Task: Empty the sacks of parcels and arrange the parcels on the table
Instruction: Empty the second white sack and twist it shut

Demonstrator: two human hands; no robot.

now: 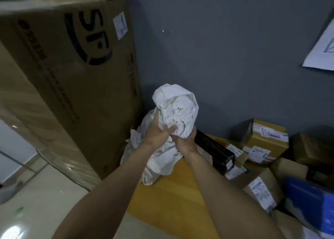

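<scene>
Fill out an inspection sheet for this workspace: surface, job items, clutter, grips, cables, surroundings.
Surface: yellow wooden table, bare patch in front, parcels crowding its right side.
Job's things: white sack, crumpled into a bundle, held up over the table's far left part; black parcel just right of it; labelled cardboard parcels piled further right; blue box at the near right.
Clutter: nothing seen.
Grips: left grip and right grip both hold the sack, digits pressed into the cloth.
Cables: nothing seen.
Surroundings: large carton marked SF stands left of the table; grey wall with a paper sheet; glossy floor.
</scene>
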